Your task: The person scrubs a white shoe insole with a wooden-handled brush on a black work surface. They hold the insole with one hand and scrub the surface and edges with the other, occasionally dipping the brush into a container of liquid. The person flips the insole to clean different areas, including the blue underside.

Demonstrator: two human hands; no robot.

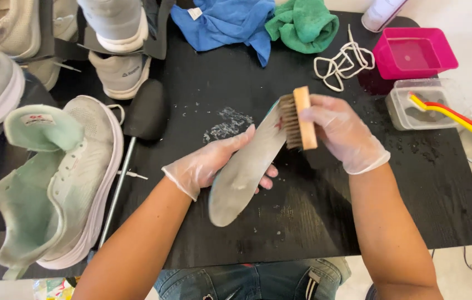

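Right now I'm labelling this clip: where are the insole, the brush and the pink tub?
insole (241,180): head view, grey middle.
brush (304,118): head view, wooden back.
pink tub (441,44): head view, right rim.

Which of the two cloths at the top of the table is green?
The green cloth is the bunched-up one on the right, nearer the white laces. The blue cloth lies to its left, spread wider.

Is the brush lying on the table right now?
No, the right hand holds the wooden brush with bristles against the insole.
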